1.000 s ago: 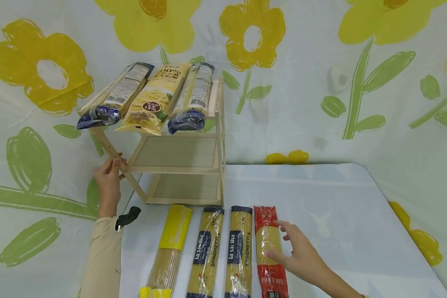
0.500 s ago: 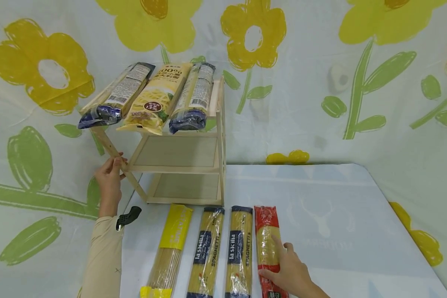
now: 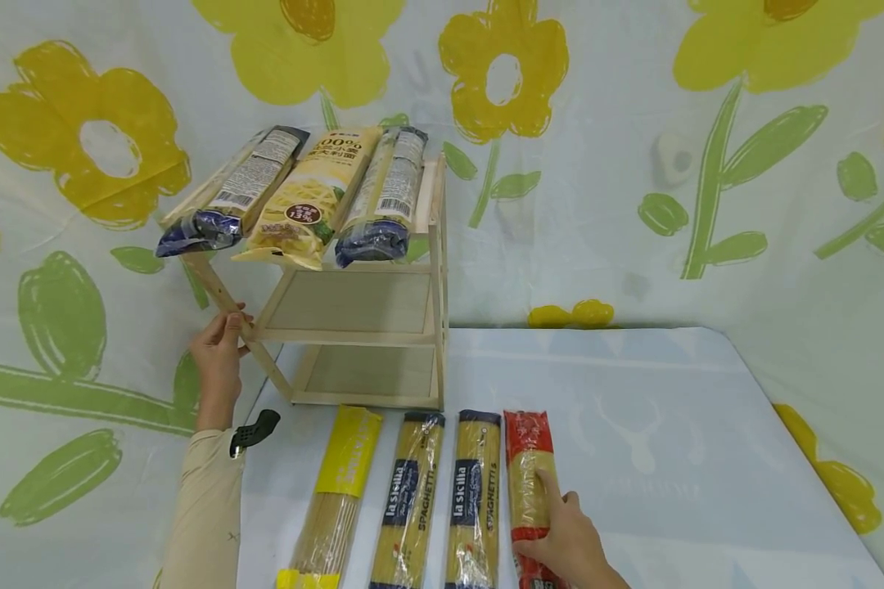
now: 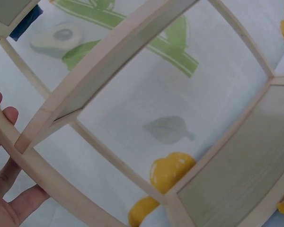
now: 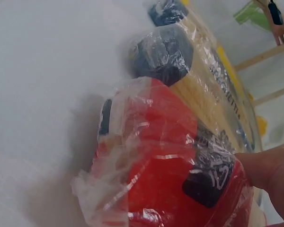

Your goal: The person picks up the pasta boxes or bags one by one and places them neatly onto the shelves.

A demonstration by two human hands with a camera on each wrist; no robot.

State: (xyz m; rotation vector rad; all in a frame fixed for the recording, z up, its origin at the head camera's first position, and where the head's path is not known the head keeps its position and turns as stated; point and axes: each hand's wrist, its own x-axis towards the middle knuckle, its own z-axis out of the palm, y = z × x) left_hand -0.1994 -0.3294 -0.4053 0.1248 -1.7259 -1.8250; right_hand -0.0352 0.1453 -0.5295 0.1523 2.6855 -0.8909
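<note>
My left hand (image 3: pixel 218 360) grips the left side post of a wooden shelf rack (image 3: pixel 346 336); in the left wrist view its fingers (image 4: pixel 10 115) wrap around that post. At the front right of the table, my right hand (image 3: pixel 569 536) holds a red-ended spaghetti packet (image 3: pixel 528 466), thumb on one side and fingers on the other. The red packet end (image 5: pixel 165 161) fills much of the right wrist view, with the thumb (image 5: pixel 270 172) against it. Left of it lie two blue-labelled spaghetti packets (image 3: pixel 474 499) and a yellow-wrapped pasta packet (image 3: pixel 349 448).
On the rack's top tier rest two blue-ended pasta packets (image 3: pixel 386 192) flanking a pale yellow pasta packet (image 3: pixel 313 196). The rack stands at the back left of the table (image 3: pixel 633 491), before a flower-print backdrop (image 3: pixel 597 164).
My right hand has moved left and down onto the red packet and closed around it. The left hand has kept its grip on the rack.
</note>
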